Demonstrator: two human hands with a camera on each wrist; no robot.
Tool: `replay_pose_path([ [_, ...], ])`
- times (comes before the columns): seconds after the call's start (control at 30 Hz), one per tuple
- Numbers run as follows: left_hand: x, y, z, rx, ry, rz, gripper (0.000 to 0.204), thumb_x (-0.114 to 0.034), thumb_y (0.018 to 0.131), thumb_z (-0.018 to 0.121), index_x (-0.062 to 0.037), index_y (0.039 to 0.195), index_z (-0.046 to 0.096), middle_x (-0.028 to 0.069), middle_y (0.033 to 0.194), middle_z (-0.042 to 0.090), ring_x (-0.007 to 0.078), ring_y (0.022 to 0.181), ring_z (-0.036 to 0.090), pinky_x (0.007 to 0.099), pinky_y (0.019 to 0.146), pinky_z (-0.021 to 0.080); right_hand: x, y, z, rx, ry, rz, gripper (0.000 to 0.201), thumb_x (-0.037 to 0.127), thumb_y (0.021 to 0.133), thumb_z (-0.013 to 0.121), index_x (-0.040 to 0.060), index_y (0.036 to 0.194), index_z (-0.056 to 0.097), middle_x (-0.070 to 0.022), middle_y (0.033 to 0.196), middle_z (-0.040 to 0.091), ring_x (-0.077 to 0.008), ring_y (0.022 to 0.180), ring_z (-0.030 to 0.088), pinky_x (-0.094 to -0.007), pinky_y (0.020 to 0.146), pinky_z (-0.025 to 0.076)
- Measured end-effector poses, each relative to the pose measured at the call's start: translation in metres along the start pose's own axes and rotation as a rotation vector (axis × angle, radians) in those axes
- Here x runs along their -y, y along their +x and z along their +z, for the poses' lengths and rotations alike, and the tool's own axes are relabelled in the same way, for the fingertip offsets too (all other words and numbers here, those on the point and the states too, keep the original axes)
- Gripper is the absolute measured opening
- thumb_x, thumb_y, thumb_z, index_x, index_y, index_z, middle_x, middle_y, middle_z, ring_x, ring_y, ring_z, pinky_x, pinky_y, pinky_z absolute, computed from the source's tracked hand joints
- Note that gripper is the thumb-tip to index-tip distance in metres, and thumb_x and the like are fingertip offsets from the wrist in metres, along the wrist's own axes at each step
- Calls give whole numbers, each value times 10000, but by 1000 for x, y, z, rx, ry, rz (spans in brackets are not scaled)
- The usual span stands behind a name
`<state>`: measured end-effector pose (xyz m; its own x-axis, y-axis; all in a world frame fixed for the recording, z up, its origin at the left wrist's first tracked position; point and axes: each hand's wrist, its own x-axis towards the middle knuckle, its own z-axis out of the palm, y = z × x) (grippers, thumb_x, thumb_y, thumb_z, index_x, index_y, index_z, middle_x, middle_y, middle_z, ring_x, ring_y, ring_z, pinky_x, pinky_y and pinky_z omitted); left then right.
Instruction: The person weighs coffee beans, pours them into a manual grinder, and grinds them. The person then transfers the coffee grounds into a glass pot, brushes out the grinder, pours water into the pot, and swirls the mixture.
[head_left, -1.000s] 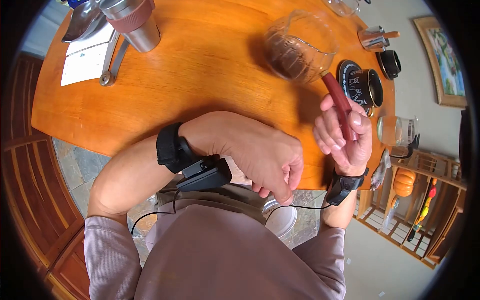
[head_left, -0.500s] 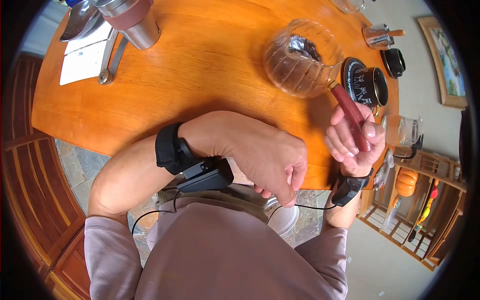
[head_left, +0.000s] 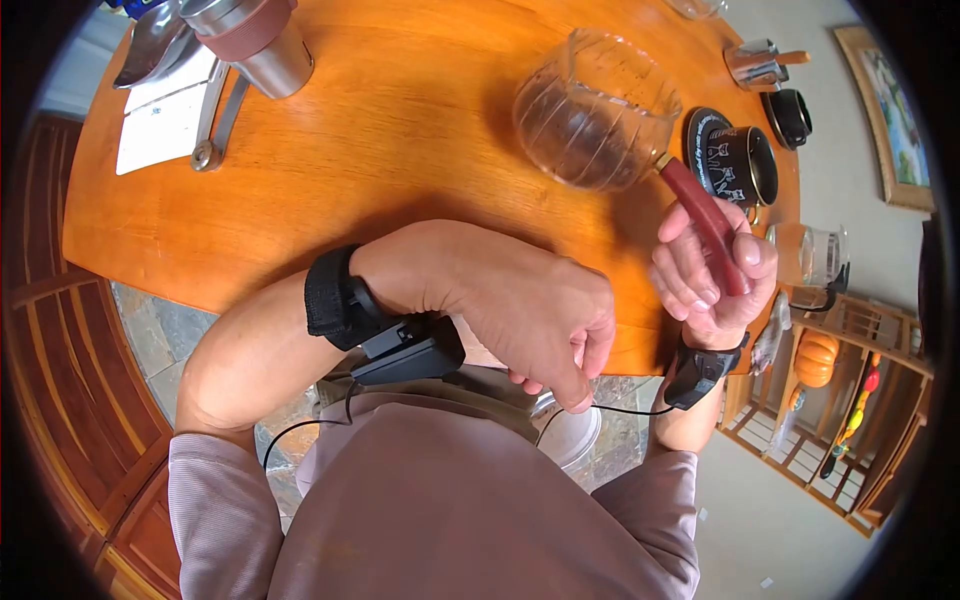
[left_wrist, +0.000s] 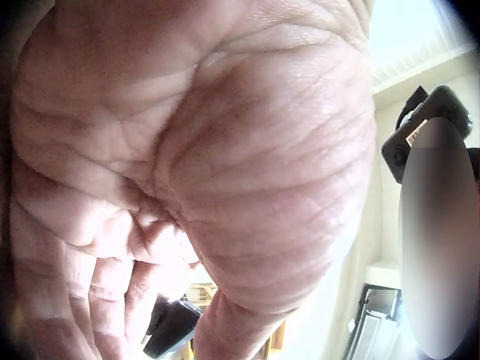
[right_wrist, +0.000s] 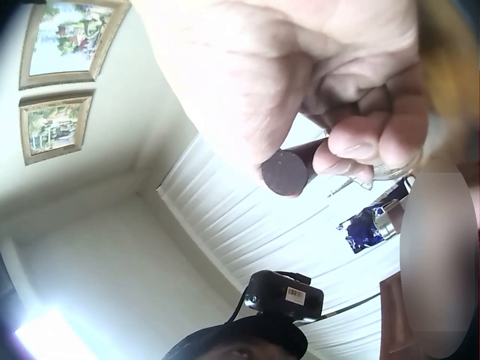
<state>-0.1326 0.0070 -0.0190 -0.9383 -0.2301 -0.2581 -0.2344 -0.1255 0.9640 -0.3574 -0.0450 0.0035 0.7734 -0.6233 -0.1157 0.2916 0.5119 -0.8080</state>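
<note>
My right hand [head_left: 715, 275] grips the reddish-brown handle [head_left: 703, 215] of a ribbed clear glass coffee server [head_left: 598, 115]. The server is held tilted over the right part of the wooden table [head_left: 400, 120], with something brownish showing through its glass. In the right wrist view, the dark round end of the handle [right_wrist: 286, 173] sticks out between thumb and curled fingers. My left hand [head_left: 535, 310] hangs bent at the wrist before my body, fingers loosely curled; in the left wrist view its palm [left_wrist: 247, 165] shows nothing held.
Close right of the server stands a black cup [head_left: 754, 165] on a black saucer [head_left: 704, 130]. Behind are a metal cup [head_left: 752, 66], a black bowl [head_left: 790, 118] and a glass vessel [head_left: 822, 252]. At far left are a steel grinder [head_left: 275, 60], its crank [head_left: 228, 120] and a white scale [head_left: 155, 140].
My right hand has moved right with the server, whose tilt has changed; in the last half second its glass body shifted slightly left. My left hand has stayed nearly still.
</note>
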Motion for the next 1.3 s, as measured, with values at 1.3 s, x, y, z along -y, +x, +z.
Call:
replay_pose_path([
  [1.3, 14, 5, 26, -40, 54, 116, 388, -265, 792, 710, 45, 1024, 679, 135, 813, 703, 241, 743, 674, 359, 665, 519, -56, -40, 51, -609, -1453, -263, 349, 150, 963, 678, -22, 1265, 644, -162, 1028, 745, -192, 881, 714, -288, 818, 535],
])
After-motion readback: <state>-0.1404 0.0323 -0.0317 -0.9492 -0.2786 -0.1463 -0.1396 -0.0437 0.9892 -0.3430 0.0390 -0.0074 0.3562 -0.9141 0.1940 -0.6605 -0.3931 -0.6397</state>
